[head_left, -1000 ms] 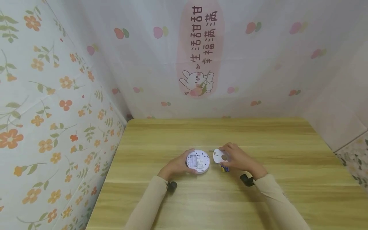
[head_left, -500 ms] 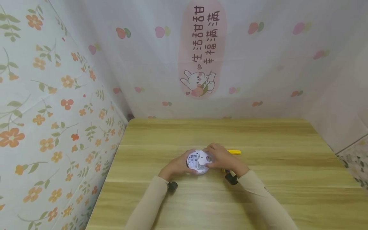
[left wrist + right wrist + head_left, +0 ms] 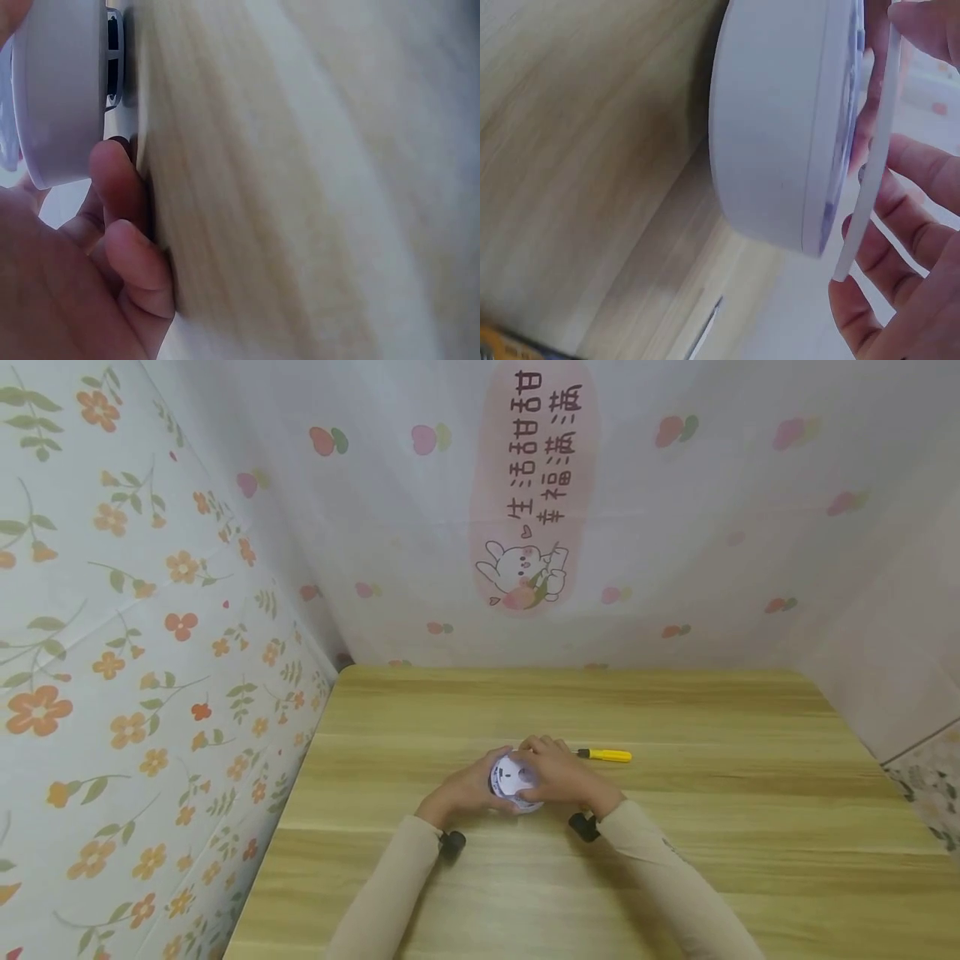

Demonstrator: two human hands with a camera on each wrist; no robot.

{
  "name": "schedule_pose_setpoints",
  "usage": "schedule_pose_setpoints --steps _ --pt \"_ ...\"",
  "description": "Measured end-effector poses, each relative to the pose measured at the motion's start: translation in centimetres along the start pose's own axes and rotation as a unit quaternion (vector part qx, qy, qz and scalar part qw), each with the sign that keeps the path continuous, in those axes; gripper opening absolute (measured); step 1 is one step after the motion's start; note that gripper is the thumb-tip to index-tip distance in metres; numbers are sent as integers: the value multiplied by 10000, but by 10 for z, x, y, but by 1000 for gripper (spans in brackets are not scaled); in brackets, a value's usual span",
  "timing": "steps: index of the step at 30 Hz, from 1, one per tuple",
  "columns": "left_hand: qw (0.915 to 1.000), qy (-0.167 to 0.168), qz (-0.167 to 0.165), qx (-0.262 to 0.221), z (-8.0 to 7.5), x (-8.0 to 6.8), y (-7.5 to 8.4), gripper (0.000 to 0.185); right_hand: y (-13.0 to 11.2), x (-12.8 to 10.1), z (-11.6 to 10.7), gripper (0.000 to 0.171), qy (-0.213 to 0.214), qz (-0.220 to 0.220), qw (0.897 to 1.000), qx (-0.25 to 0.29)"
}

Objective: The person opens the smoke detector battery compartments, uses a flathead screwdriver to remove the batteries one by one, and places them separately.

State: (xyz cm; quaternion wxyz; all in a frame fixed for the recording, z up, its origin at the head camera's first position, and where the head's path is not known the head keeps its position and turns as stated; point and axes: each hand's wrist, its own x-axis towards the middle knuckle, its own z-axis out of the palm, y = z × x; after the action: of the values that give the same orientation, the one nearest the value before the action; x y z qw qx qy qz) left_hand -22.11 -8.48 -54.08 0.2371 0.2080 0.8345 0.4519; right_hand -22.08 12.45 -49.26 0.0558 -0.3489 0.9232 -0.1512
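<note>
A white round smoke detector (image 3: pixel 772 127) stands close over the table between both hands, its back facing up. My left hand (image 3: pixel 468 789) grips its left side; in the left wrist view the curled fingers lie under the white body, beside a slotted dark vent (image 3: pixel 114 56). With my right hand (image 3: pixel 562 777) I pinch a thin white mounting plate (image 3: pixel 874 165) by its edge. In the right wrist view this plate is slightly apart from the detector's back, tilted against it. In the head view the plate covers most of the back.
A screwdriver with a yellow handle (image 3: pixel 609 755) lies on the wooden table (image 3: pixel 720 793) behind my right hand. A yellow and dark item (image 3: pixel 510 346) shows at the lower left corner of the right wrist view. Patterned curtains (image 3: pixel 405 527) stand behind and at the left.
My right hand has moved left with the mounting plate, from beside the detector to over its back. The screwdriver handle and shaft have come into sight. My left hand has stayed on the detector.
</note>
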Motion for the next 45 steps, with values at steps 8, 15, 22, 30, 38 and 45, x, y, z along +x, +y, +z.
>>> schedule_pose_setpoints --steps 8,15,22,30,38,45 --pt "9999 -56 58 -144 1 3 -2 105 -2 4 6 64 25 -8 10000 80" --pt "9999 -75 82 -102 0 1 0 107 -4 3 10 61 79 -18 9999 137" --pt "9999 -76 110 -91 1 1 0 107 -6 3 9 59 92 -66 9999 83" --pt "9999 -93 126 -1 0 2 0 106 -5 4 8 59 -71 -77 9996 262" --pt "9999 -61 112 59 0 2 -2 106 -7 4 5 57 -197 -28 9992 342" --pt "9999 -68 135 -2 0 3 -2 106 -8 5 3 56 -322 136 9984 437"
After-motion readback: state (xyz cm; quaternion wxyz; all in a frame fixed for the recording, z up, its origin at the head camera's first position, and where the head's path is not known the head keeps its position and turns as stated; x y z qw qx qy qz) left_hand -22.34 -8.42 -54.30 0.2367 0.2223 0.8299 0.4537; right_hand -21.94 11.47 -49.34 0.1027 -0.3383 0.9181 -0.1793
